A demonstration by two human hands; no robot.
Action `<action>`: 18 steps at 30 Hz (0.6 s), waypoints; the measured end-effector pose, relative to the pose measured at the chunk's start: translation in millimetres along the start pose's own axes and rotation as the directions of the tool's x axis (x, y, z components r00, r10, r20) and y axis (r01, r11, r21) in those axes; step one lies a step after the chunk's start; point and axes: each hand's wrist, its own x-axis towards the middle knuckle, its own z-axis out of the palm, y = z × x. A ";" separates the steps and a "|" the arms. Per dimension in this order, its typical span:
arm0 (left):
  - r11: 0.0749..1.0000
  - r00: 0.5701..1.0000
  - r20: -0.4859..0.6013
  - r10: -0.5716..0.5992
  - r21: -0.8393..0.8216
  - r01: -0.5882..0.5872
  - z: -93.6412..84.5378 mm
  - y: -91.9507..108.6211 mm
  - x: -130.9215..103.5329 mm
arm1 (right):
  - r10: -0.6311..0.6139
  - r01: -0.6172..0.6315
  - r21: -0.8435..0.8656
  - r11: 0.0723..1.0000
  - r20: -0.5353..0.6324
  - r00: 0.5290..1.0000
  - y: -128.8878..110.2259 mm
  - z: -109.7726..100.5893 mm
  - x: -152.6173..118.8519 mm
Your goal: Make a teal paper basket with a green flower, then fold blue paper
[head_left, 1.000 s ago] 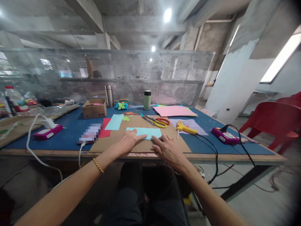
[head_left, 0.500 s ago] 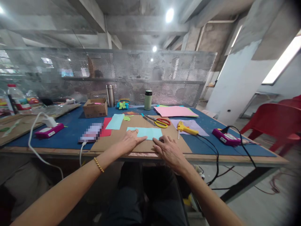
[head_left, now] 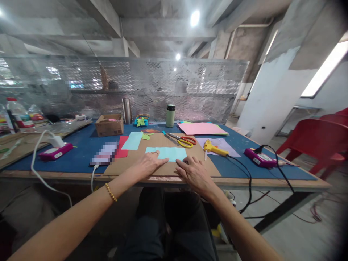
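A light blue sheet of paper [head_left: 174, 153] with faint creases lies flat on a brown cardboard sheet [head_left: 119, 168]. On its left end rests my left hand [head_left: 149, 162], fingers flat and thumb stretched along the near edge. My right hand [head_left: 193, 172] touches the near right edge with its index finger; the other fingers are apart and slightly bent on the cardboard. Just beyond the paper are scissors [head_left: 185, 141] with red and yellow handles and a blue-handled cutting tool [head_left: 170, 137]. A yellow glue gun [head_left: 216, 148] lies on purple paper [head_left: 232, 148] to the right.
Another light blue sheet [head_left: 132, 140] overlaps red paper [head_left: 123, 150] beside a phone [head_left: 104, 154]. Pink sheets [head_left: 201, 128], a green bottle [head_left: 170, 116], a steel flask [head_left: 126, 111] and a cardboard box [head_left: 109, 125] stand farther back. Cords run from purple power strips [head_left: 56, 151] at both sides.
My hands and the light blue paper keep nearly the same places. The whole view has shifted very slightly.
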 end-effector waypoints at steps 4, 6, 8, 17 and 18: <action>0.999 0.999 0.022 0.033 -0.027 -0.032 -4.7 -2.6 -3.9 | -0.016 0.014 -0.061 0.998 -0.043 0.999 -0.1 2.0 5.6; 0.999 0.999 0.045 0.022 -0.041 -0.020 -8.2 -2.6 -5.6 | -0.066 0.061 -0.067 0.996 -0.078 0.995 -0.1 3.0 10.8; 0.998 0.997 0.076 -0.001 -0.061 0.006 -11.3 -2.0 -6.3 | -0.149 0.145 -0.045 0.988 -0.078 0.986 0.6 4.9 16.9; 0.991 0.995 0.101 -0.023 -0.130 0.036 -12.4 -0.4 -5.2 | -0.228 0.231 0.081 0.970 -0.040 0.973 3.0 9.5 24.5; 0.990 0.995 0.097 -0.032 -0.132 0.045 -11.8 0.1 -5.3 | -0.219 0.220 0.076 0.973 -0.027 0.975 1.2 7.7 24.3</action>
